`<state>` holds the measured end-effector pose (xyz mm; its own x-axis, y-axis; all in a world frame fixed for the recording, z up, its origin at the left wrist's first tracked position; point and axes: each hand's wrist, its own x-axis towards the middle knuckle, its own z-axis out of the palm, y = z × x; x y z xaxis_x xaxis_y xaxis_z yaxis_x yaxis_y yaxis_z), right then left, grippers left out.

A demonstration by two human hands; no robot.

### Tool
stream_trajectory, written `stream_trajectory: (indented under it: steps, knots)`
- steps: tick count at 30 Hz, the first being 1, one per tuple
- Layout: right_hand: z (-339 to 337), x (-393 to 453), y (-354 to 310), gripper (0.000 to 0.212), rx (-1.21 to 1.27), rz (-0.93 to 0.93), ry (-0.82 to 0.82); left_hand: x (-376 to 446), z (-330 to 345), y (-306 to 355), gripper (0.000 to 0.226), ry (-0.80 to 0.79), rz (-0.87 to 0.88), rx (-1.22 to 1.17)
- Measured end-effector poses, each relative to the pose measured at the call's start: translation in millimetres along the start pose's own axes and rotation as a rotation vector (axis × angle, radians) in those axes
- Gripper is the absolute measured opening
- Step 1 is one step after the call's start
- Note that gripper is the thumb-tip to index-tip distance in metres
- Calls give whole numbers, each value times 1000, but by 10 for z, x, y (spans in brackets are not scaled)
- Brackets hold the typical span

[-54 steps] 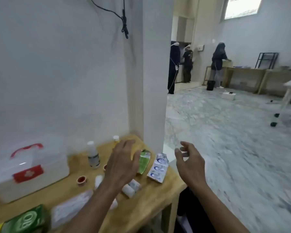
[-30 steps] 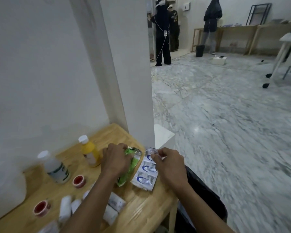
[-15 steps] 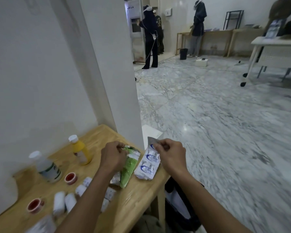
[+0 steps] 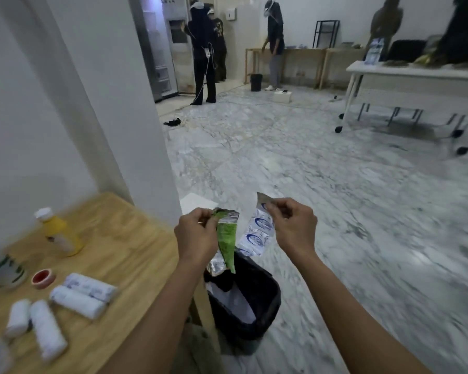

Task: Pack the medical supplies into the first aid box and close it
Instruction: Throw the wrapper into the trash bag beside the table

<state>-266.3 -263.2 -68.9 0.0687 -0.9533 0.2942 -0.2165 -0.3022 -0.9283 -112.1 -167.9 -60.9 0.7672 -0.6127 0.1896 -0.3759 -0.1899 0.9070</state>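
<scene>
Left hand (image 4: 196,236) pinching green strip (image 4: 227,244), right hand (image 4: 295,228) pinching blue strip (image 4: 256,234); both now lifted off table (image 4: 125,238), hanging below fingers, over bin (image 4: 254,300).

A white pillar (image 4: 135,103) rises beside a wooden table (image 4: 125,247) on the left. Grey-veined marble floor (image 4: 335,198) spreads across the room. A black bin (image 4: 254,306) stands at the table's right edge. Far off, people stand near wooden benches (image 4: 303,54) and a white wheeled table (image 4: 416,72) on the right.
</scene>
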Motion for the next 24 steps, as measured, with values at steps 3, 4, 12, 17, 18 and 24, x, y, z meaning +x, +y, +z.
stream_trajectory:
  steps: [3, 4, 12, 17, 18, 24]
  knots:
    - [-100, -30, 246, 4, -24, 18, 8, -171, 322, -57, 9, 2, -57, 3]
    - [-113, -50, 331, 4, -23, 25, 7, -214, 410, -102, 9, 4, -75, 12]
    - [104, -175, 1015, 9, -1, 149, -18, -354, 857, -611, 15, -41, -128, -14]
    - [321, -176, 1352, 9, 0, 262, -34, -255, 1126, -875, 9, -27, -187, -13]
    - [366, -177, 1416, 8, -7, 278, -36, -231, 1169, -932, 7, -19, -199, -2]
    - [601, -171, 1764, 8, -57, 349, -80, -81, 1343, -1260, 8, -30, -287, 48]
